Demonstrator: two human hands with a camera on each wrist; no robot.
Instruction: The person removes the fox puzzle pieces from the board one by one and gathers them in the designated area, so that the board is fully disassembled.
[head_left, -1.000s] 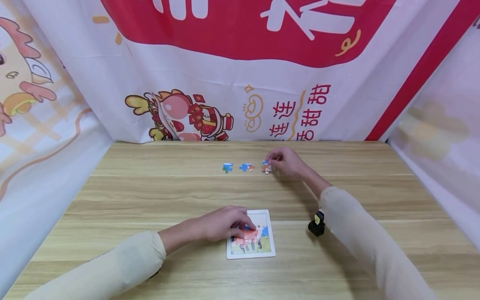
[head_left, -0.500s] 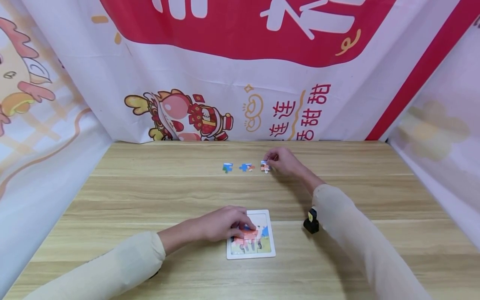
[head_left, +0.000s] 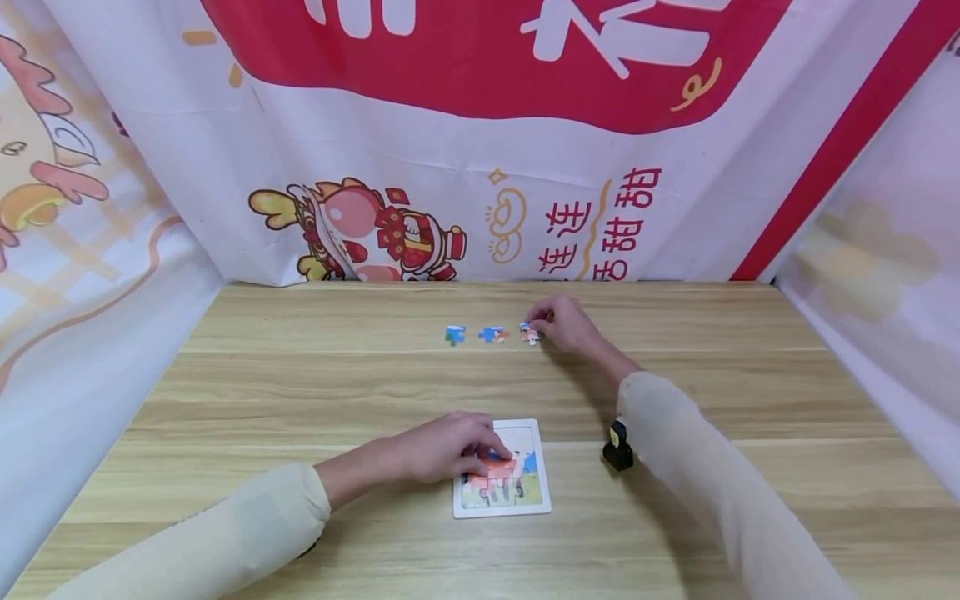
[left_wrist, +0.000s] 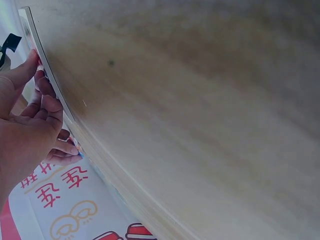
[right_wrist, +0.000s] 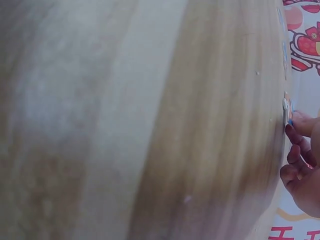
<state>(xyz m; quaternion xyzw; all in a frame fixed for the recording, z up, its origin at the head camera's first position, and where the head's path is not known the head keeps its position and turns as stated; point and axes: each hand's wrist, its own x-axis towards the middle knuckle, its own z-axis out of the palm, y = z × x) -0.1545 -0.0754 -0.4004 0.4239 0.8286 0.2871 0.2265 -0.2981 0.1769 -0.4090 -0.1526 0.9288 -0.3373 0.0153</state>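
A white-framed puzzle board (head_left: pixel 502 512) lies near the front of the table, partly filled with picture pieces. My left hand (head_left: pixel 453 447) rests on its left side, thumb and fingertips touching the surface and covering part of the picture. Toward the back, my right hand (head_left: pixel 567 323) pinches a blue, white and brown puzzle piece (head_left: pixel 530 335) by its right side. In the right wrist view, that piece (right_wrist: pixel 287 111) is at the thumb and index fingertip, close to the tabletop. Two loose pieces lie to its left: a blue-and-orange one (head_left: pixel 492 335) and a blue-and-green one (head_left: pixel 455 335).
The wooden table (head_left: pixel 315 392) runs back to a printed white and red cloth (head_left: pixel 465 150). Cloth walls also flank both sides. A small black device (head_left: pixel 618 450) is at the right sleeve.
My right hand has shifted slightly left, with the piece turning a little in its fingers. The right forearm has moved left too. My left hand and the board stay put.
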